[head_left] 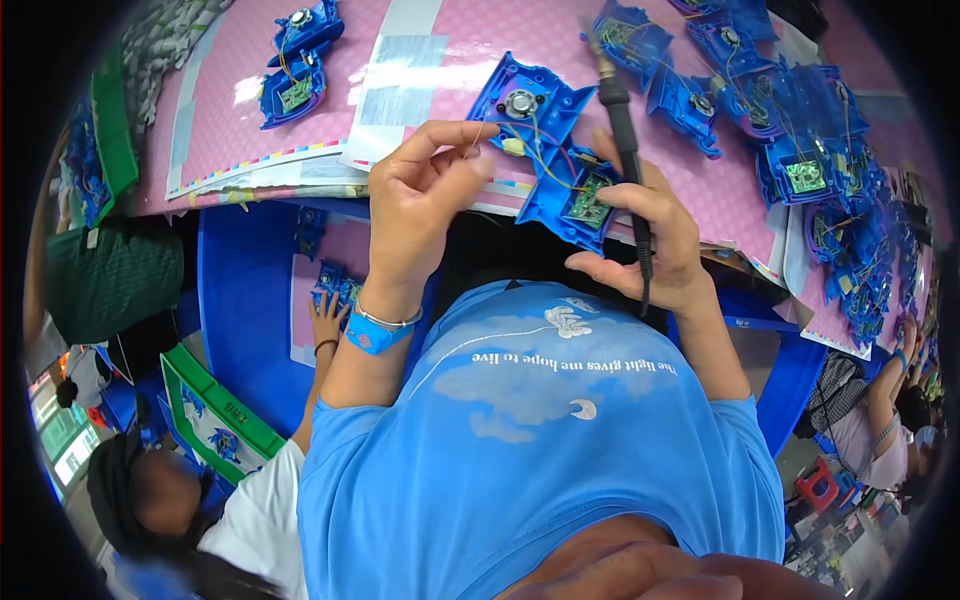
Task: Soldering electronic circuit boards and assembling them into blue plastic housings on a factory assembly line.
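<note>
Hands at near edge of pink-covered bench [420, 30]: left hand [420, 200] pinches thin wire [478, 135] between thumb and fingers, right hand [655, 235] wrapped around black-handled soldering iron [625, 140]. Open blue plastic shell with round speaker and green circuit board [550, 150] lies between both hands, iron just right of it. Similar blue plastic shells [800, 150] heaped far right, two more blue shells [298, 60] far left.

An open blue plastic housing [545, 150] with green circuit board lies beside a black soldering iron [625, 140].
</note>
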Demonstrator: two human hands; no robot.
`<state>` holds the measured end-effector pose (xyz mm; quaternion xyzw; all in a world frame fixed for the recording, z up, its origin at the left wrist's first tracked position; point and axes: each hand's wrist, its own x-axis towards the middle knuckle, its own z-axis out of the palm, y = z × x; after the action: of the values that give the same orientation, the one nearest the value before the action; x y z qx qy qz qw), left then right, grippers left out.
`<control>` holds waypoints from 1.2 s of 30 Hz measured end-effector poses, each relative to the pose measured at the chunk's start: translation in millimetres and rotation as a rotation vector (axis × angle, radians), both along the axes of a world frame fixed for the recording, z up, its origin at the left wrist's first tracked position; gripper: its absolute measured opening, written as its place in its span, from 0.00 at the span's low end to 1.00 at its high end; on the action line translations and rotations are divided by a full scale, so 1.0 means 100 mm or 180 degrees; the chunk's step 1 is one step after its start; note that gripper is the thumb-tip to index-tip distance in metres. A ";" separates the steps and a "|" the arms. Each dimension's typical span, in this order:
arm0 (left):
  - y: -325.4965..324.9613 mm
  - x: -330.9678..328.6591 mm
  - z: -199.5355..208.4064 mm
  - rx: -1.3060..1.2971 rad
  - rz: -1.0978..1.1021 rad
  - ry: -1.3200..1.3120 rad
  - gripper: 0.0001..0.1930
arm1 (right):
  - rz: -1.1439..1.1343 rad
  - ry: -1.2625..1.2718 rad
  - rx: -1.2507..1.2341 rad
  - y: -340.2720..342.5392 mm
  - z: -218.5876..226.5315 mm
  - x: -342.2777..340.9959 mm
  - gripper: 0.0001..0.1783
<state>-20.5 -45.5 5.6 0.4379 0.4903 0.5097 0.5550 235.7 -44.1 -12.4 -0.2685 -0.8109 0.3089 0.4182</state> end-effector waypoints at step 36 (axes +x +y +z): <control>-0.04 0.00 -0.07 0.1080 0.0441 0.1011 0.13 | -0.0506 0.0516 0.0641 -0.04 0.24 0.04 0.13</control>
<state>-20.6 -49.6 -1.1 0.5648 0.5077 0.5463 0.3532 239.8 -48.2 11.3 -0.2627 -0.7776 0.2125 0.5303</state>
